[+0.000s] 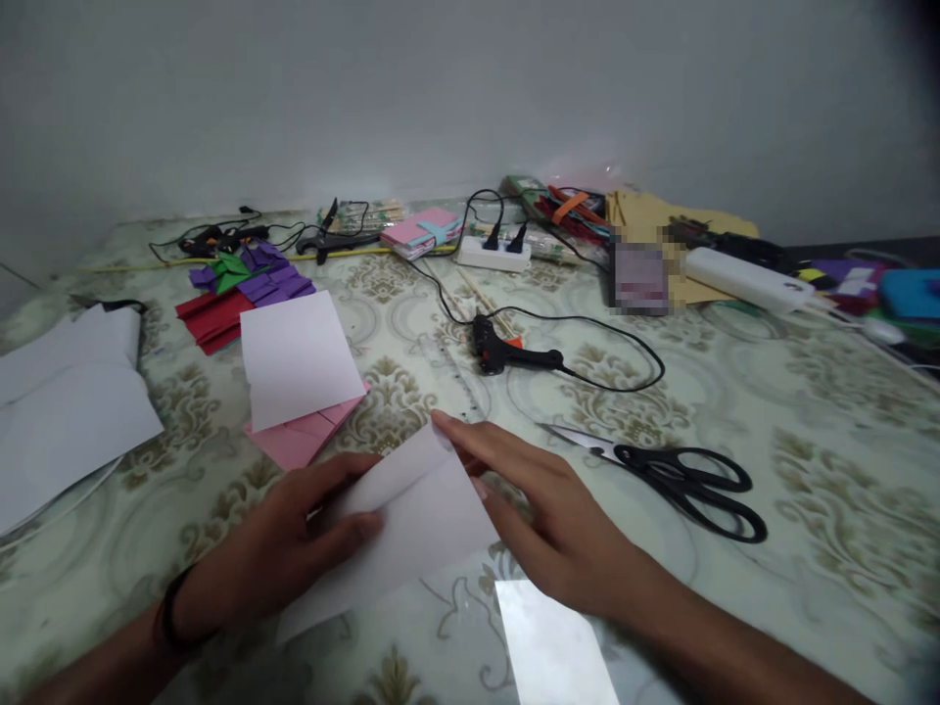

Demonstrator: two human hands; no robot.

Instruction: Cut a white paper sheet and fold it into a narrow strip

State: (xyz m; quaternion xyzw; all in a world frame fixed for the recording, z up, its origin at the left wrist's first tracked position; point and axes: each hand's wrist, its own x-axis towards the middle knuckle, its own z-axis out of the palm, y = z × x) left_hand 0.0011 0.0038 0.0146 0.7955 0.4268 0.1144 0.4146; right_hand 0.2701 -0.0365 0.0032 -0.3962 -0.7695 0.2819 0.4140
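A white sheet of paper [418, 529] with a faint crease is held between my two hands above the patterned tablecloth. My left hand [294, 548] grips its left edge, thumb on top and fingers behind. My right hand [543, 509] is at the far and right edges, index finger at the upper corner and thumb along the side. Under my right wrist lies another white piece of paper [554, 646]. Black-handled scissors [661, 470] rest just right of my right hand, blades pointing left. Beyond my left hand, a white square sheet [298, 357] overlaps pink paper [312, 431].
A black glue gun [514, 352] with its cord lies mid-table. Large white sheets [66, 411] are at left, near folded red [216, 318] and purple paper [275, 279]. Along the back are pliers [330, 235], a white power strip [493, 255] and a white oblong device [749, 279].
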